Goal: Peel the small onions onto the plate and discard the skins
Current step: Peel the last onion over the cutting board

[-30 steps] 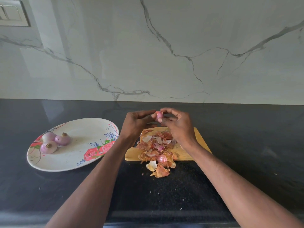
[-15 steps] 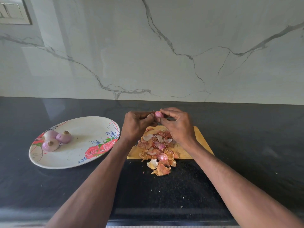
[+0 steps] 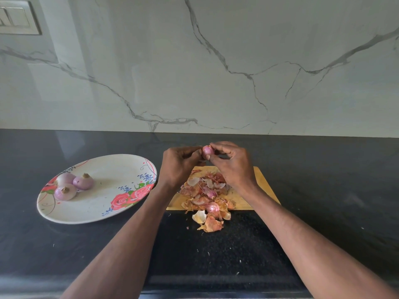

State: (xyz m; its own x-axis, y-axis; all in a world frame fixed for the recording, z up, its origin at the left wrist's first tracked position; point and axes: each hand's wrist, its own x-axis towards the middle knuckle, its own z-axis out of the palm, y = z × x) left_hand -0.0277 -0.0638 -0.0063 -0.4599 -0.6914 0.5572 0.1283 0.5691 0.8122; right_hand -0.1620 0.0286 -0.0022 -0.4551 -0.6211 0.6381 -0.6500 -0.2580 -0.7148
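- Centre of frame: left hand [image 3: 180,164] and right hand [image 3: 234,164] meet above the cutting board [image 3: 264,188]; the fingers of both pinch 1 small onion [image 3: 207,151].
- Skins [image 3: 205,193] pile on the board, spilling onto the black tabletop [image 3: 323,180].
- Left: floral plate [image 3: 103,203] holds 3 peeled onions [image 3: 72,185].

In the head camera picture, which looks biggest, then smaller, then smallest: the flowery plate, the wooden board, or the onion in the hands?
Largest to smallest, as they look:
1. plate
2. wooden board, partly hidden under skins and hands, so its rank against the plate is unsure
3. onion, pinched between the left hand and right hand
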